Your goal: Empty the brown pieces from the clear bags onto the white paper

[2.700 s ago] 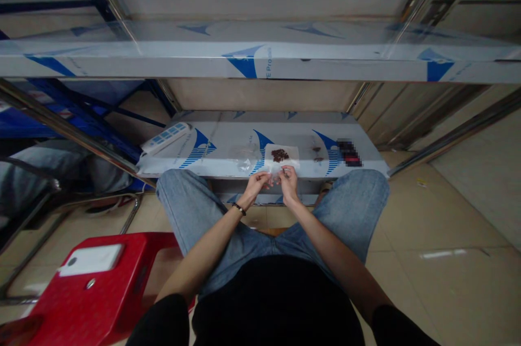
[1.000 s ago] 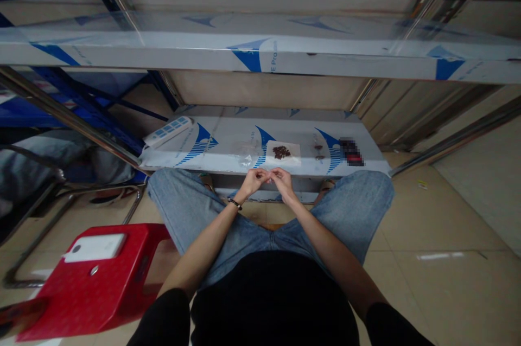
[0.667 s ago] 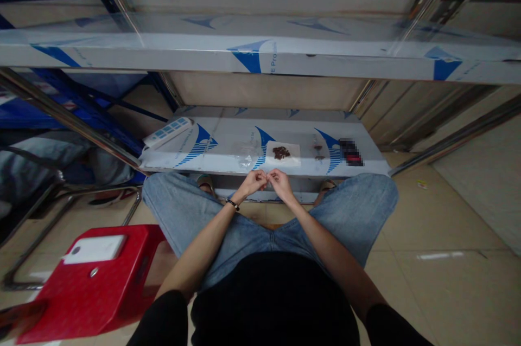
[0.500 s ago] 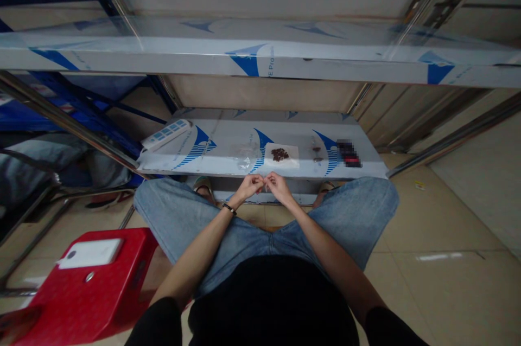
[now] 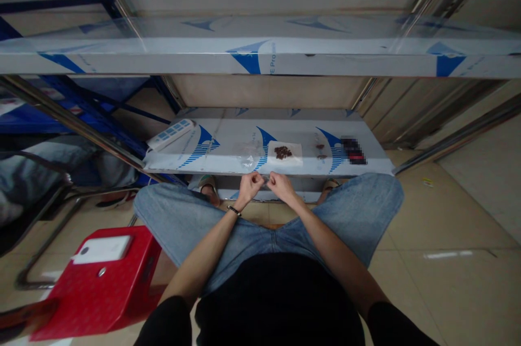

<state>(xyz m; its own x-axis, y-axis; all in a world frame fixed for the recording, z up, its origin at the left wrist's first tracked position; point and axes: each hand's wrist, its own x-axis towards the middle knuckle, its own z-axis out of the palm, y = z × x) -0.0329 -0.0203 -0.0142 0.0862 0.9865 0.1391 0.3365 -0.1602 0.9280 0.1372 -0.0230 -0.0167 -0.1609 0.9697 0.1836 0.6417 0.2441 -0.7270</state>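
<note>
My left hand (image 5: 251, 187), with a dark bead bracelet at its wrist, is closed in front of the low shelf's edge. Close beside it my right hand (image 5: 280, 186) is closed too, fingertips facing the left. Something small and pale seems to span the gap between them; I cannot make out what. Just beyond the hands, a white sheet (image 5: 296, 161) lies on the shelf with a heap of small dark brown pieces (image 5: 284, 152) on it. Crumpled clear plastic (image 5: 247, 158) lies left of the sheet. A few brown pieces (image 5: 321, 157) are to its right.
The low shelf (image 5: 228, 118) also bears a white power strip (image 5: 171, 134) and a blurred-out dark object (image 5: 353, 151). An upper shelf (image 5: 183, 63) crosses above. On the left, a red stool (image 5: 101, 297) holds a white phone (image 5: 103, 249); a blurred brown shape (image 5: 30, 316) reaches over it.
My hands have moved slightly apart; their fingertips were together before. The view has shifted a little. The brown shape at the lower left reaches farther over the stool.
</note>
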